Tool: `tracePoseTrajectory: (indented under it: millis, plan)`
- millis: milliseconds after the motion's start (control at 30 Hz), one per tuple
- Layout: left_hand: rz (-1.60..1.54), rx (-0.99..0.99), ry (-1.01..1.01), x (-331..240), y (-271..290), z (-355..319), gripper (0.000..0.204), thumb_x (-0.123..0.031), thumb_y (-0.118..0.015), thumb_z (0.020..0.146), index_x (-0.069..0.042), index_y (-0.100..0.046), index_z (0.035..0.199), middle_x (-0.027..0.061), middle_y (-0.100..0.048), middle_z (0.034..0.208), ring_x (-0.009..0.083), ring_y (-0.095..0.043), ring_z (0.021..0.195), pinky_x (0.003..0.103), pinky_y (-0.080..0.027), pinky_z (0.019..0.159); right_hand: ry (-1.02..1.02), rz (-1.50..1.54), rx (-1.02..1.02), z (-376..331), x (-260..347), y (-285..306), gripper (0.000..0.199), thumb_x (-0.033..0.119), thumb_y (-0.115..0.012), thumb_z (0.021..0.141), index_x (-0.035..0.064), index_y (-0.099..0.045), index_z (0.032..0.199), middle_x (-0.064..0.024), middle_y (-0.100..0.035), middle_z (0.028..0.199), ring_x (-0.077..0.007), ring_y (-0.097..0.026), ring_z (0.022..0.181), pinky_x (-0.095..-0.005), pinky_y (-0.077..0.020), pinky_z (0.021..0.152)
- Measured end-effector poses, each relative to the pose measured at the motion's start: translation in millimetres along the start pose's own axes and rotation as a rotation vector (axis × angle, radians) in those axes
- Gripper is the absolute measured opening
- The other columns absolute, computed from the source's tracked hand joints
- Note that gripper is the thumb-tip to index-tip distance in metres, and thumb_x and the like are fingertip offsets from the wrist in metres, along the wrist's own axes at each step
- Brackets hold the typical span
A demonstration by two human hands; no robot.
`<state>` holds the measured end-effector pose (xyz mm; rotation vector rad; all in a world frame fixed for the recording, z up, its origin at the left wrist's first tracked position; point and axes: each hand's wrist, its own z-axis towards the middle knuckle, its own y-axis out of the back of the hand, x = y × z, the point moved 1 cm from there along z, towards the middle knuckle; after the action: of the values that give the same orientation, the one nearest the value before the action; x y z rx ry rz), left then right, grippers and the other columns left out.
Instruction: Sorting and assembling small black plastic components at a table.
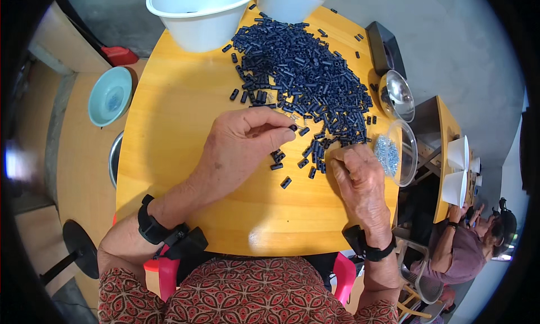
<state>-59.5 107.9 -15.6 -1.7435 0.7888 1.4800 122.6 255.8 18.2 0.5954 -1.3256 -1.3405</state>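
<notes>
Between the thumb and forefinger of my left hand [242,141] is a small black plastic cylinder [293,127] with a hole in it. It is held over the near edge of a heap of like black cylinders [304,71]. My right hand [358,180] is at the heap's right near edge, fingers curled down with the tips close together; what they hold, if anything, is hidden. Several loose cylinders [286,182] lie between my hands. Some small silvery pieces [298,119] show among the black ones just beyond my left fingertips.
A clear tub of small silvery metal pieces [387,154] stands right of my right hand. Behind it are a metal bowl [397,96] and a black tray [385,48]. White tubs [203,23] stand at the far edge. A person [458,251] sits at another table on the right.
</notes>
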Motion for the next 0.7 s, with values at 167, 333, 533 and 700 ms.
tracePoseTrajectory:
  millis: [167, 333, 533, 700]
  plan:
    - [-0.011, -0.012, -0.037, 2.8, 3.5, 4.1, 0.015, -0.003, -0.069, 0.089, 0.002, -0.07, 0.103, 0.0047, -0.072, 0.096, 0.0092, -0.065, 0.089, 0.023, -0.051, 0.082, 0.058, 0.013, -0.063, 17.7, 7.3, 3.4, 0.014, -0.002, -0.07, 0.075, 0.0013, -0.064, 0.088, -0.0133, -0.059, 0.081, -0.0326, -0.058, 0.076, -0.0426, -0.0475, 0.067]
    - [-0.069, -0.043, -0.043, 2.2, 6.1, 6.4, 0.016, -0.002, -0.069, 0.089, 0.002, -0.07, 0.104, 0.005, -0.072, 0.096, 0.0095, -0.065, 0.09, 0.023, -0.052, 0.082, 0.017, 0.115, -0.089, 54.7, 11.9, -6.3, 0.007, -0.001, -0.067, 0.078, 0.0006, -0.065, 0.085, -0.0157, -0.06, 0.075, -0.0344, -0.061, 0.075, -0.043, -0.0484, 0.066]
    - [-0.099, -0.04, -0.075, 11.1, 4.1, 5.7, 0.016, -0.006, -0.07, 0.089, 0.001, -0.07, 0.103, 0.0019, -0.07, 0.09, 0.0058, -0.062, 0.081, 0.021, -0.051, 0.074, -0.125, 0.044, 0.038, 68.5, 9.3, -24.0, 0.014, 0.012, -0.073, 0.077, 0.0011, -0.065, 0.074, -0.014, -0.063, 0.073, -0.0329, -0.063, 0.071, -0.0432, -0.0507, 0.065]
    - [-0.088, -0.029, -0.047, 10.6, 1.9, 4.4, 0.016, -0.007, -0.07, 0.088, 0.001, -0.07, 0.103, 0.0018, -0.069, 0.09, 0.0059, -0.062, 0.081, 0.022, -0.051, 0.074, -0.163, 0.094, 0.068, 71.7, 6.0, -32.8, 0.012, 0.01, -0.073, 0.076, 0.0017, -0.064, 0.075, -0.0145, -0.063, 0.075, -0.0341, -0.064, 0.074, -0.0442, -0.0513, 0.067]
